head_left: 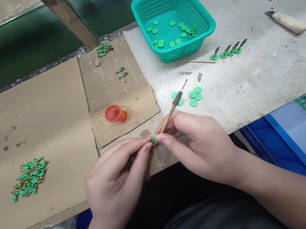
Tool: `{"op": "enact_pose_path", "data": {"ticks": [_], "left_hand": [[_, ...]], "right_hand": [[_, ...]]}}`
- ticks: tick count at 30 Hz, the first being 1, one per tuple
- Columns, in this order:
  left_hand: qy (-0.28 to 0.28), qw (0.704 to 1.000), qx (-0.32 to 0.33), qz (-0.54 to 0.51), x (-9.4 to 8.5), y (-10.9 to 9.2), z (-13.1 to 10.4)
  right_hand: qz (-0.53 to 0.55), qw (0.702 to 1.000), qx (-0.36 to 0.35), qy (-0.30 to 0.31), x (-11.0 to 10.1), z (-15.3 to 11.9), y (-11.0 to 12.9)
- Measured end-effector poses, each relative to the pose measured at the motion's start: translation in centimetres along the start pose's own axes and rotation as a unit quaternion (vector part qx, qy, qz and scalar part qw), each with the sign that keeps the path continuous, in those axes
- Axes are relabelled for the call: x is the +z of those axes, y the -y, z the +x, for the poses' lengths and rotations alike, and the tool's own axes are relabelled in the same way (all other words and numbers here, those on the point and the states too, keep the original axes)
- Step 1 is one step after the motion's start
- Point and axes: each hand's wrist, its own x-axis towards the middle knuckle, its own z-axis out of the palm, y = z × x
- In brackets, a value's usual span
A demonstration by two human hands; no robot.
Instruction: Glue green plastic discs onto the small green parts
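Observation:
My left hand (119, 175) pinches a small green-and-dark figure piece (154, 141) between thumb and forefinger, over the table's front edge. The fingertips of my right hand (201, 143) meet the same piece from the other side. My right hand is closed on a thin wooden-handled tool (170, 114), whose dark collar and narrow metal tip point up and away. Just beyond that tip lie several green discs (192, 94) with small holes. Left of them, a small red cup (114, 114) stands on cardboard. The fingers hide much of the held piece.
A teal basket (161, 56) holds several green discs. Beside it stand several discs with dark upright figures (230, 52), near a thin stick (197, 61). Piles of small green pieces (30, 178) lie on the cardboard (43, 109) at left. A wrapped blade (287, 22) lies far right.

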Motion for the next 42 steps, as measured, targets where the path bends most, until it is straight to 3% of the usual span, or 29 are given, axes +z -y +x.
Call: {"op": "enact_pose_path", "data": {"ticks": [10,17,25,42], "left_hand": [[0.004,1.0,0.007,-0.009,0.1,0.2,-0.1],[0.007,1.0,-0.001,-0.01,0.0,0.1,0.0],[-0.003,1.0,-0.014,-0.001,0.2,0.1,0.2],[0.013,1.0,0.002,0.016,0.1,0.0,0.1]], "right_hand": [[-0.027,0.999,-0.016,-0.028,0.1,0.1,-0.1],[-0.021,0.997,0.012,-0.068,-0.4,-0.1,0.2],[-0.052,0.997,-0.049,-0.006,-0.8,0.9,-0.5],[-0.038,0.998,-0.043,-0.008,-0.6,1.3,-1.1]]}}
